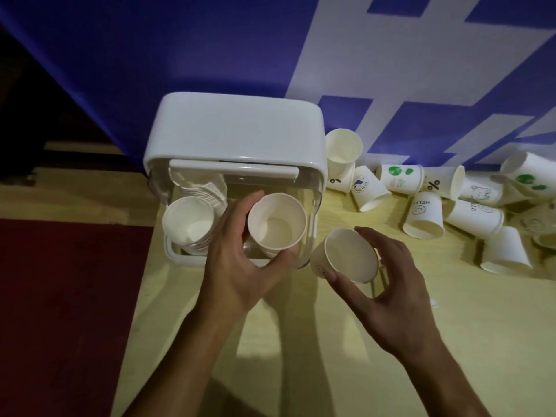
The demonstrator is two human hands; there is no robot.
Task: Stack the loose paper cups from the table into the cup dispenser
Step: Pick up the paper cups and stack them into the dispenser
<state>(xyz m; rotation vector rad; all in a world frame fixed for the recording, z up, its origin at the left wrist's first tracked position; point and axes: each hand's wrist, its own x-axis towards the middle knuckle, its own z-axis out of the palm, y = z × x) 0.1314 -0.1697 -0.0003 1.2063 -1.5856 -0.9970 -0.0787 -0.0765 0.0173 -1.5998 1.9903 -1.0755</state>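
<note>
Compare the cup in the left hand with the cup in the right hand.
The left hand holds the left cup over the dispenser; the right hand holds the right cup over the table beside it. The left cup stands nearly upright, mouth up; the right cup tilts, showing its outer wall. Both are empty white paper cups.
</note>
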